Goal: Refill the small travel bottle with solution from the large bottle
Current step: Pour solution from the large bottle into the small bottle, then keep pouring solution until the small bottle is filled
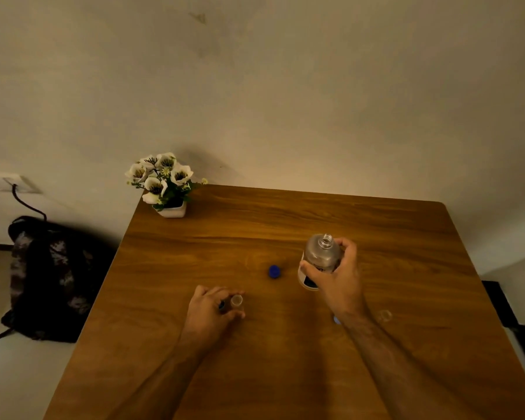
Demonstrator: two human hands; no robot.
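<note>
With both caps apparently off, the right hand (335, 272) grips the large bottle (320, 257) at centre right, the left hand (208, 310) wraps the small bottle (236, 301), and pouring calls for a careful tilt.

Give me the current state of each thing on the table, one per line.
Large clear plastic bottle: uncapped, upright, gripped by right hand.
Small clear travel bottle: open, upright on wooden table, held by left hand.
Blue round cap: off, lying loose on table.
White flower pot: upright, far-left corner.
</note>
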